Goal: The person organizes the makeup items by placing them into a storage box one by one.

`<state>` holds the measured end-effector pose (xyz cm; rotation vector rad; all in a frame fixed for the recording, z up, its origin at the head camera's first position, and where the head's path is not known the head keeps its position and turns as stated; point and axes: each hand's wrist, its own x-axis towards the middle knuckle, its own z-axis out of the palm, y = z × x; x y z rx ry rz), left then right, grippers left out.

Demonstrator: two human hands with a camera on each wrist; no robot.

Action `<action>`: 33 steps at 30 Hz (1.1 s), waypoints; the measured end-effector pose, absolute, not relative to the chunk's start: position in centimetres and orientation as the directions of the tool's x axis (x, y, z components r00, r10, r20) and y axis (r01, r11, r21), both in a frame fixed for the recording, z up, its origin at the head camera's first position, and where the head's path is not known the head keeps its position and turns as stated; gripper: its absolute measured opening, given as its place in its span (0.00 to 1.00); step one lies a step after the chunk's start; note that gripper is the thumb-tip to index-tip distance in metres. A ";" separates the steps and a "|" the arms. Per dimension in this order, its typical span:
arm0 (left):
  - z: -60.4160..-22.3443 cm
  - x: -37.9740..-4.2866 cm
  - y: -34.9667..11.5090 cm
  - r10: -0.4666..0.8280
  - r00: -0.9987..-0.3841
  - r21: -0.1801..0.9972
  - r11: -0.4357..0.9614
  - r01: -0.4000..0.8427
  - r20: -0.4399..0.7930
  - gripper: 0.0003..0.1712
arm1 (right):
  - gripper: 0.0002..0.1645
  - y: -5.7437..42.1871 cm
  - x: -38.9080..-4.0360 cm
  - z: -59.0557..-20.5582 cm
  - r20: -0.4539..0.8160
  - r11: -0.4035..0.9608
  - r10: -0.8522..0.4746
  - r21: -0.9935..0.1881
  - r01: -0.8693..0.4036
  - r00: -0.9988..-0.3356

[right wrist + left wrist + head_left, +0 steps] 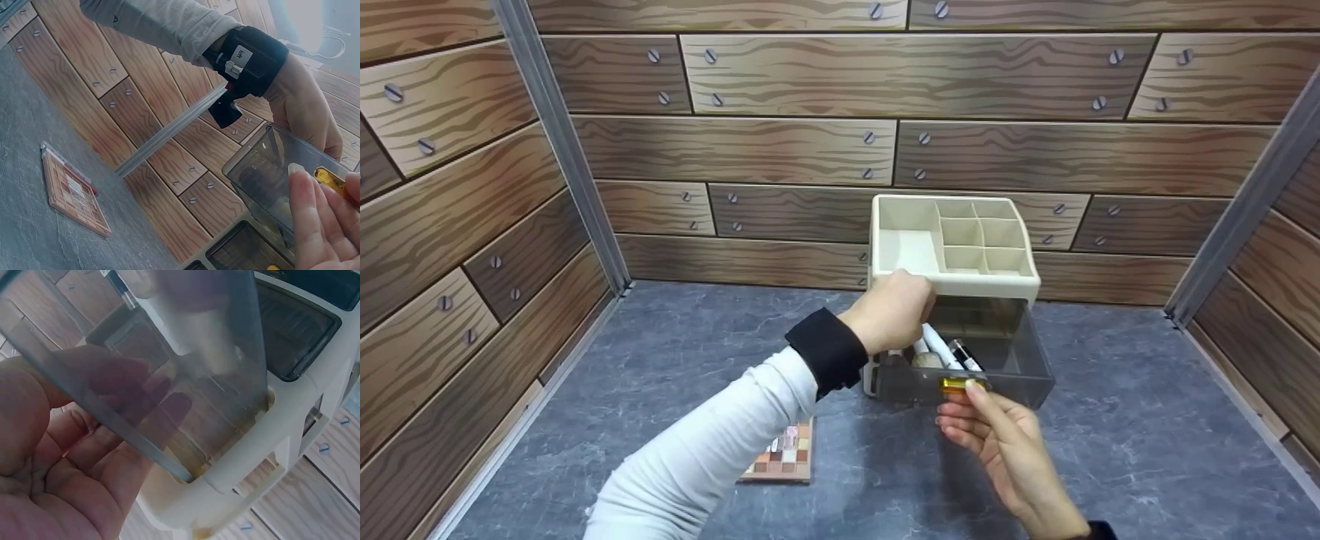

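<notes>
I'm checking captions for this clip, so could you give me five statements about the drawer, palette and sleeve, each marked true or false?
1. The right grip pinches the amber handle at the front of the drawer. True.
2. The drawer is pushed fully shut. False: it stands pulled out.
3. The palette lies on the grey tabletop. True.
4. The left sleeve is black. False: it is white.
5. A slim white item lies inside the drawer. True.

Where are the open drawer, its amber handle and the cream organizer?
Drawer (1018,387): head view, tinted front panel.
Amber handle (952,384): head view, left end.
Cream organizer (982,286): head view, top's front edge.
</notes>
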<state>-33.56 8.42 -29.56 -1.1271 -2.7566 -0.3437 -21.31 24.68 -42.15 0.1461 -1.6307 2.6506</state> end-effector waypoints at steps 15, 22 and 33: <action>-30.0 -34.5 5.7 0.635 -0.691 0.443 0.540 0.716 0.345 0.11 | 0.19 24.5 -21.3 -42.2 0.098 -0.449 -0.012 -0.890 -0.082 -0.995; -30.2 -35.4 4.9 0.513 -0.711 0.542 0.462 0.701 0.481 0.03 | 0.19 24.8 -21.4 -42.1 0.104 -0.440 -0.008 -0.894 -0.091 -0.994; -30.0 -38.1 4.9 0.274 -0.675 0.578 0.361 0.732 0.685 0.07 | 0.20 24.7 -21.4 -42.4 0.133 -0.448 -0.037 -0.888 -0.102 -0.990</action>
